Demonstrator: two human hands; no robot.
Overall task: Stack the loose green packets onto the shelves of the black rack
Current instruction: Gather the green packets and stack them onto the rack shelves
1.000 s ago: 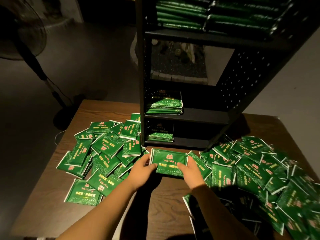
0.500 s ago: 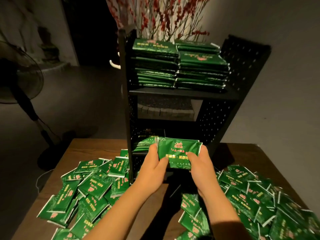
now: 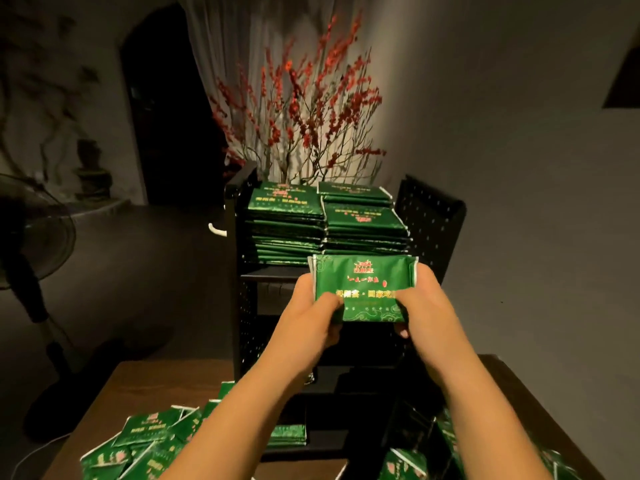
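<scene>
The lower shelves of the black perforated metal rack sit in shadow behind both forearms, contents hard to make out; loose green foil packets on the brown wooden table are cut off at six o'clock; the room is dim, red blossom branches at twelve, a standing fan at nine; the left hand and right hand pinch a small held stack of green packets by its sides, raised just before the top-shelf packet stacks.
</scene>
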